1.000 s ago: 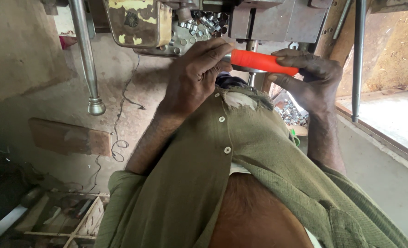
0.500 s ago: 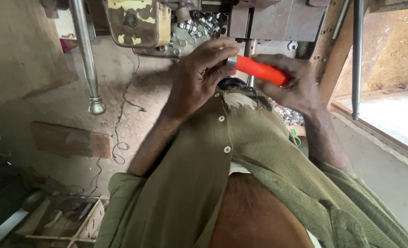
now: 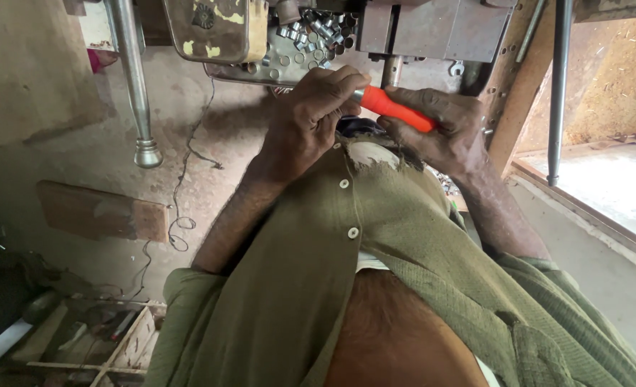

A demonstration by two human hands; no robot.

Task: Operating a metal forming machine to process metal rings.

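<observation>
My right hand (image 3: 443, 132) is wrapped around the orange handle of a tool (image 3: 397, 109) that looks like a screwdriver. My left hand (image 3: 311, 118) pinches the tool's front end with closed fingers, hiding the tip. Both hands meet just below a metal tray (image 3: 260, 68) holding several small silver cylinders (image 3: 318, 29), under a grey machine block (image 3: 432, 29). The green shirt's sleeves and torn collar fill the lower half of the view.
A steel rod with a knob end (image 3: 135, 86) hangs at the left, and another thin rod (image 3: 558, 86) at the right. A yellowed metal box (image 3: 214, 29) is beside the tray. A wooden block (image 3: 99, 211), a thin wire (image 3: 182, 215) and a wooden crate (image 3: 128, 344) lie on the dirt floor.
My right hand has slid further along the orange handle, covering more of it. The tool has tilted a little steeper. My left hand stays pinched at the front end.
</observation>
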